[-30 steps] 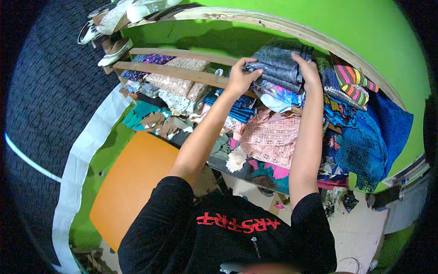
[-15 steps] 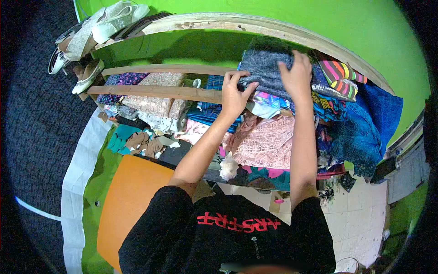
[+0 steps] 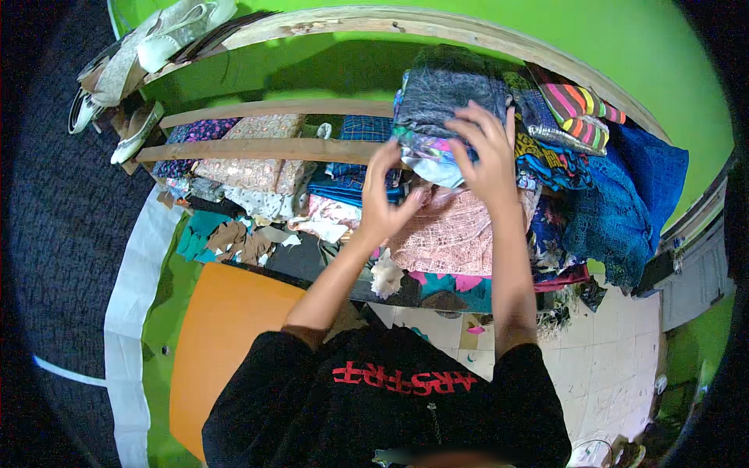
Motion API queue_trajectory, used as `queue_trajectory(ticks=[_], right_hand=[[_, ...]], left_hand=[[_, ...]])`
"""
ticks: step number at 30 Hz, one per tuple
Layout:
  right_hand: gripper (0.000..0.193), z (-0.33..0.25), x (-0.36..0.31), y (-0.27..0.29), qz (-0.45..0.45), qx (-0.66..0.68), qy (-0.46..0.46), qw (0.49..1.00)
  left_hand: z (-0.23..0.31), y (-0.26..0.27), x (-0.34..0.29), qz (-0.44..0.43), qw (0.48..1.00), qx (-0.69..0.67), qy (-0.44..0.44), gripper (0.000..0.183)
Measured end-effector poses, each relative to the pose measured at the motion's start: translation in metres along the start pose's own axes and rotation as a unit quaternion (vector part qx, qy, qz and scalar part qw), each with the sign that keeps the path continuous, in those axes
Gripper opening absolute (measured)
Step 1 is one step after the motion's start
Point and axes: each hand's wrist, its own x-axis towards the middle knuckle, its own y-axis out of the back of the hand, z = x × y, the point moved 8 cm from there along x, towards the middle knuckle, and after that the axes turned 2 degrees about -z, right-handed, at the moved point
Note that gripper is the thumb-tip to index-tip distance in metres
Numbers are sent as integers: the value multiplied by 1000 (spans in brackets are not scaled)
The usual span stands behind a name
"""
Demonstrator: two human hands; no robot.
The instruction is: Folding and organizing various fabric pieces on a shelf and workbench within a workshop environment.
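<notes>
Both my arms reach up to a wooden shelf (image 3: 265,148) packed with folded fabrics. My left hand (image 3: 384,195) hovers with spread fingers just below a stack of folded cloth, over a pink lace fabric (image 3: 452,234). My right hand (image 3: 488,152) lies flat with fingers spread against the front of that stack, below a dark grey folded cloth (image 3: 449,90) on top. A light blue-white piece (image 3: 437,168) shows between my hands. Neither hand grips anything that I can see.
Striped folded cloth (image 3: 581,109) and blue lace fabric (image 3: 624,203) hang at the right. Patterned fabrics (image 3: 242,168) fill the left shelf. Sandals (image 3: 136,129) and shoes (image 3: 179,35) sit upper left. An orange board (image 3: 222,327) lies below, tiled floor (image 3: 616,343) at right.
Both hands have come down from the top of the stack to its front. My left hand has left the cloth and now hovers lower. The view has shifted.
</notes>
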Motion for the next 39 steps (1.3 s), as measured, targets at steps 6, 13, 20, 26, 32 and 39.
queue_trajectory(ticks=[6, 13, 20, 26, 32, 39], right_hand=[[35, 13, -143, 38, 219, -15, -38, 975], [74, 121, -214, 6, 157, 178, -403, 884], [68, 136, -215, -21, -105, 114, -360, 920], [50, 123, -257, -32, -267, 92, -330, 901], [53, 120, -266, -20, -300, 15, -318, 899], [49, 123, -255, -5, -217, 70, -331, 916]], left_hand=[[0, -64, -121, -283, 948, 140, 42, 62], [-6, -109, -145, -274, 908, 300, 99, 60], [3, -134, -176, -152, 941, 289, 90, 68], [-5, -162, -196, -248, 871, 366, 214, 70], [-13, -167, -188, -179, 866, 405, 233, 60], [-13, -171, -179, -93, 877, 409, 235, 57]])
